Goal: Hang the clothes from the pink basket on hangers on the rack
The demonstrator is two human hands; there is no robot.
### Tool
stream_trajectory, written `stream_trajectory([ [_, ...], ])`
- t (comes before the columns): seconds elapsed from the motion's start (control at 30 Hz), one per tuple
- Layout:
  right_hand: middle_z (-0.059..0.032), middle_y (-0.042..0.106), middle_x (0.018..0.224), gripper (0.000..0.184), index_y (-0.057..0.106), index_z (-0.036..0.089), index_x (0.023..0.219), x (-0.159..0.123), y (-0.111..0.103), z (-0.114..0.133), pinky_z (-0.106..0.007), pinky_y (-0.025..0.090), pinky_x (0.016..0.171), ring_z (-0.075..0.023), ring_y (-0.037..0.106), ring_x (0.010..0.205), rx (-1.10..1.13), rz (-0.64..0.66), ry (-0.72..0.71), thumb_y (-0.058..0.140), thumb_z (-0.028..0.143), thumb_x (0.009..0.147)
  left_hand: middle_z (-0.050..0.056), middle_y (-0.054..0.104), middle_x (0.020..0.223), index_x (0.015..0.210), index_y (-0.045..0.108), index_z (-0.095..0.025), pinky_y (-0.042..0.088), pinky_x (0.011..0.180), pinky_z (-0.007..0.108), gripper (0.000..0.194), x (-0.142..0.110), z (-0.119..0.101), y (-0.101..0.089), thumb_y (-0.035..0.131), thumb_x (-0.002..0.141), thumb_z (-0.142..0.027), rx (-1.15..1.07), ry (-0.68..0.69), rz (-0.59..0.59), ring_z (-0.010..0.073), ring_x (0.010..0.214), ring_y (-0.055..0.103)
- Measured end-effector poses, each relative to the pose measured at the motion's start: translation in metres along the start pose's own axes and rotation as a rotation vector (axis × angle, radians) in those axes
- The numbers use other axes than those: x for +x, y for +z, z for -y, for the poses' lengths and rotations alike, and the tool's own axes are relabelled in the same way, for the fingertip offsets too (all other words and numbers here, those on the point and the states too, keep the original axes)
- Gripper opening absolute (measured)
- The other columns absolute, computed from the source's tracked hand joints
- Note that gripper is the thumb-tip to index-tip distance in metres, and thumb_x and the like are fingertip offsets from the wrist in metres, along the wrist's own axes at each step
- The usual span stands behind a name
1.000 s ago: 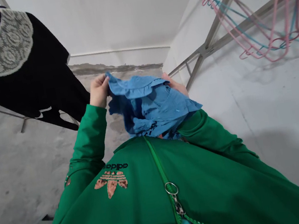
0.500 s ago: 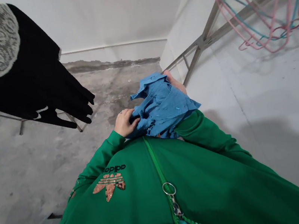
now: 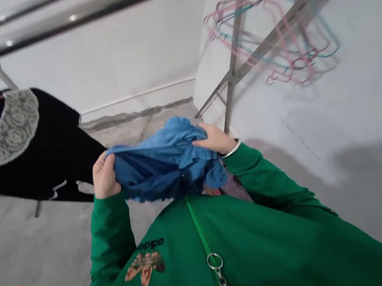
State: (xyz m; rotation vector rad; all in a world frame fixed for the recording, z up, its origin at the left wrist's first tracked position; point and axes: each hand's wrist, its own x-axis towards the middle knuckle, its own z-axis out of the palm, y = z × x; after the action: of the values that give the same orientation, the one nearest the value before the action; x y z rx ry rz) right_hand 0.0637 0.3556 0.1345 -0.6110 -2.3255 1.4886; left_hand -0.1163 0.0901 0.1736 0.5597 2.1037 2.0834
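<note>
Left hand (image 3: 105, 177) and right hand (image 3: 216, 138) pinch a rumpled blue ruffled garment (image 3: 156, 163), stretched but unhung; a black lace-collared top (image 3: 55, 140) already hangs.

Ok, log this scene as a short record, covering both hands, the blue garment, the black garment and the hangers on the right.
left hand: gripping one edge of the blue garment
right hand: gripping the other side
blue garment state: bunched, stretched between the hands
black garment: hanging at left, pale lace collar
hangers: pink and teal, clustered at right
</note>
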Motion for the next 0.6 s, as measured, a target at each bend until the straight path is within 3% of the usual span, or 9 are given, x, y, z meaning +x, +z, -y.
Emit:
stream_trajectory([
  [0.1,-0.0177,0.061,0.111,0.057,0.055,0.011,0.115,0.005,0.008,-0.007,-0.051,0.044,0.098,-0.0323,0.057,0.110,-0.300,-0.039,-0.083,0.072,0.034,0.066,-0.006,0.042,0.047,0.065,0.055,-0.021,0.025,0.036,0.020,0.019,-0.020,-0.032,0.017,0.065,0.070,-0.037,0.053,-0.029,0.071,0.0076,0.039,0.034],
  [0.17,-0.0204,0.052,0.127,0.075,0.048,0.012,0.127,0.002,0.025,-0.004,-0.048,0.040,0.104,-0.0314,0.050,0.121,-0.261,-0.045,-0.324,0.076,0.040,0.064,-0.005,0.042,0.049,0.065,0.055,-0.022,0.027,0.038,0.021,0.019,-0.029,-0.042,0.029,0.061,0.075,-0.037,0.155,0.041,0.195,0.0088,0.041,0.035],
  [0.23,-0.0189,0.051,0.130,0.079,0.044,0.014,0.133,-0.001,0.047,0.000,-0.043,0.042,0.104,-0.0281,0.050,0.122,-0.208,-0.025,-0.547,0.073,0.048,0.068,-0.005,0.043,0.052,0.065,0.055,-0.022,0.031,0.042,0.022,0.022,-0.034,-0.046,0.041,0.057,0.080,-0.037,0.298,0.151,0.314,0.0099,0.045,0.038],
  [0.3,-0.0125,0.065,0.109,0.051,0.052,0.017,0.125,0.001,0.068,0.001,-0.038,0.048,0.093,-0.0235,0.061,0.102,-0.278,0.061,-0.638,0.063,0.038,0.079,-0.004,0.042,0.053,0.064,0.053,-0.021,0.034,0.045,0.022,0.025,-0.036,-0.051,0.049,0.055,0.082,-0.038,0.439,0.264,0.379,0.0106,0.048,0.040],
  [0.37,-0.0088,0.070,0.089,0.027,0.062,0.018,0.107,0.007,0.076,-0.003,-0.035,0.049,0.081,-0.0211,0.064,0.083,-0.414,0.061,-0.624,0.053,0.023,0.082,-0.004,0.042,0.052,0.064,0.053,-0.022,0.035,0.046,0.022,0.025,-0.036,-0.056,0.051,0.053,0.083,-0.038,0.546,0.353,0.355,0.0110,0.047,0.041],
  [0.47,-0.0079,0.070,0.082,0.019,0.064,0.017,0.089,0.020,0.059,-0.011,-0.032,0.047,0.077,-0.0189,0.063,0.076,-0.527,-0.125,-0.525,0.048,0.015,0.081,-0.004,0.046,0.050,0.068,0.056,-0.022,0.035,0.043,0.022,0.022,-0.032,-0.063,0.042,0.050,0.082,-0.038,0.669,0.401,0.196,0.0116,0.045,0.043],
  [0.6,-0.0051,0.068,0.090,0.016,0.061,0.018,0.095,0.045,-0.012,-0.002,-0.025,0.045,0.074,-0.0152,0.061,0.080,-0.567,-0.216,-0.437,0.048,0.019,0.086,-0.004,0.047,0.046,0.066,0.057,-0.020,0.035,0.041,0.020,0.023,-0.027,-0.064,0.030,0.050,0.077,-0.039,0.815,0.342,0.044,0.0109,0.041,0.045],
])
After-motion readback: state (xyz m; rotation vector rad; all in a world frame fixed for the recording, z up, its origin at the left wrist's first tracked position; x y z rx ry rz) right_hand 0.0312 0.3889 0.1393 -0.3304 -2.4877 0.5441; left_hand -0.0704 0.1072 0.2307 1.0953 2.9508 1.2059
